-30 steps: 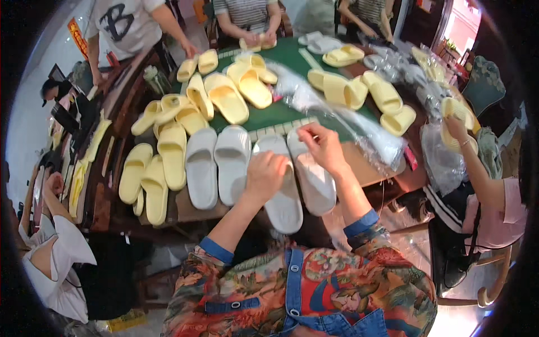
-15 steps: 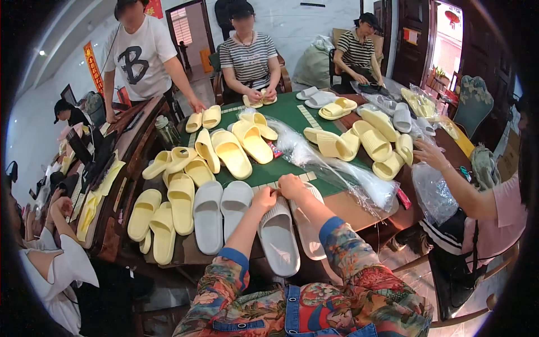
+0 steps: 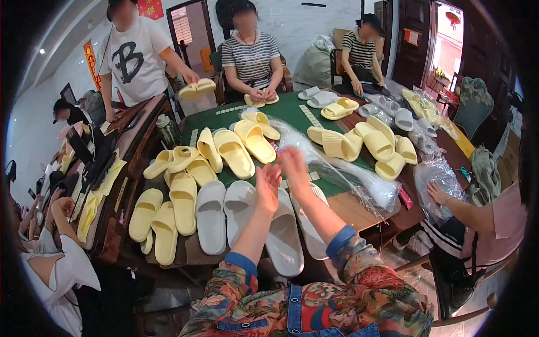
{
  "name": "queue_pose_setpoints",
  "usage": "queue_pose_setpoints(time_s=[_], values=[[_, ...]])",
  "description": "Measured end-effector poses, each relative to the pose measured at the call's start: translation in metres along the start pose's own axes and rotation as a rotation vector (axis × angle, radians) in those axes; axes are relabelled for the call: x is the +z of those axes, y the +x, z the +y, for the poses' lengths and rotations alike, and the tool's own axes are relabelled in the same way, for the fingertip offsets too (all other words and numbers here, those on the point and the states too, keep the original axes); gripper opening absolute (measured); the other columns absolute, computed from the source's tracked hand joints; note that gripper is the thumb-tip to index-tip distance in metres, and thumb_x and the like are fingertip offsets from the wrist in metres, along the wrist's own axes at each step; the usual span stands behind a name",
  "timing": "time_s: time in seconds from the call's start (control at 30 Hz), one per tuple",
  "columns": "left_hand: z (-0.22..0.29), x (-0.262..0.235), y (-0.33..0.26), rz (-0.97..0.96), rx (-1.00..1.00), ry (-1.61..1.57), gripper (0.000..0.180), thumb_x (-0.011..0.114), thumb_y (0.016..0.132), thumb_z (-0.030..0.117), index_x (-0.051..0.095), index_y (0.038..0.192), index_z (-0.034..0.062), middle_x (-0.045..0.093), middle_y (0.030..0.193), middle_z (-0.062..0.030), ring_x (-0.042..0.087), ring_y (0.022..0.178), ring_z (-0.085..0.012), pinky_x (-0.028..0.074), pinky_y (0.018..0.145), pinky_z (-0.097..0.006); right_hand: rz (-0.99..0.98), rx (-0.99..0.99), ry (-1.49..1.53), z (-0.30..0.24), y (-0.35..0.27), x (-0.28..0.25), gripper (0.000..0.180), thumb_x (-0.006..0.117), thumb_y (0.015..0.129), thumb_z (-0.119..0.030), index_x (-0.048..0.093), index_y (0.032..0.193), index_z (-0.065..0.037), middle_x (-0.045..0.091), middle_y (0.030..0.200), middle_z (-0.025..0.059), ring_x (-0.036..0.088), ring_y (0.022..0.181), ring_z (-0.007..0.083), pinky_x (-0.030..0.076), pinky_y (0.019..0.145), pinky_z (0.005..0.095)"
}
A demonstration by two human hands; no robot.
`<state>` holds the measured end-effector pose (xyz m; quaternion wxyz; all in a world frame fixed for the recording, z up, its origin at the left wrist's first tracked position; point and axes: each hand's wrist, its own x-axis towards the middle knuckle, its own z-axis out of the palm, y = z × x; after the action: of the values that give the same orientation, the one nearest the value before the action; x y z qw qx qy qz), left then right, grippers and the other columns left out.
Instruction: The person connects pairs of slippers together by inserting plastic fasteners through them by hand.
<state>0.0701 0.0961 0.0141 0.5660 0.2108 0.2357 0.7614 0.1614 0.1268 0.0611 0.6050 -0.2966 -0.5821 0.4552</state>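
Wearer's hands (image 3: pixel 268 185): two. Near-row grey slippers (image 3: pixel 211 224): four. Striped shirts (image 3: pixel 251 60): two. Bottle (image 3: pixel 167 131): one.

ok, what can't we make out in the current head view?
All in the head view:
- Right hand: exact finger positions, smeared by motion blur.
- Second grey slipper from left: heel end partly hidden by the left forearm.
- Rightmost near grey slipper: partly covered by the right forearm.
- Co-worker in pink at right: head cut off by the dark fisheye rim.
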Motion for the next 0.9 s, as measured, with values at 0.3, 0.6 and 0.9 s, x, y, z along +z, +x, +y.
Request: queue_pose_setpoints(time_s=[0.3,0.6,0.9], values=[[-0.014,-0.054,0.038,-0.145,0.329,1.120,0.014,0.068,0.080,0.014,0.066,0.089,0.0038,0.064,0.079,-0.0086,0.061,0.069,-0.0187,0.049,0.068,-0.030,-0.178,0.197,0.110,-0.032,0.022,-0.002,0.026,0.055,0.092,-0.022,0.053,0.114,-0.009,0.062,0.091,0.0033,0.055,0.076,0.0086,0.043,0.063,0.0221],[-0.015,-0.052,0.052,-0.467,0.166,1.860,0.018,0.073,0.068,0.022,0.072,0.083,0.0110,0.059,0.090,-0.0168,0.059,0.090,-0.0334,0.047,0.081,-0.042,-0.040,-0.767,-0.216,-0.173,0.022,-0.008,0.049,0.054,0.088,-0.003,0.036,0.133,0.001,0.061,0.086,0.0088,0.055,0.072,0.0110,0.044,0.066,0.0241],[-0.012,-0.054,0.054,-0.796,0.403,1.319,0.022,0.063,0.076,0.026,0.070,0.091,0.0124,0.063,0.083,-0.0199,0.061,0.077,-0.0364,0.050,0.072,-0.044,-0.453,-0.825,-0.545,-0.086,-0.033,-0.034,0.029,0.063,0.076,-0.010,0.058,0.104,-0.004,0.058,0.074,0.0072,0.057,0.070,0.0269,0.044,0.063,0.0353]])
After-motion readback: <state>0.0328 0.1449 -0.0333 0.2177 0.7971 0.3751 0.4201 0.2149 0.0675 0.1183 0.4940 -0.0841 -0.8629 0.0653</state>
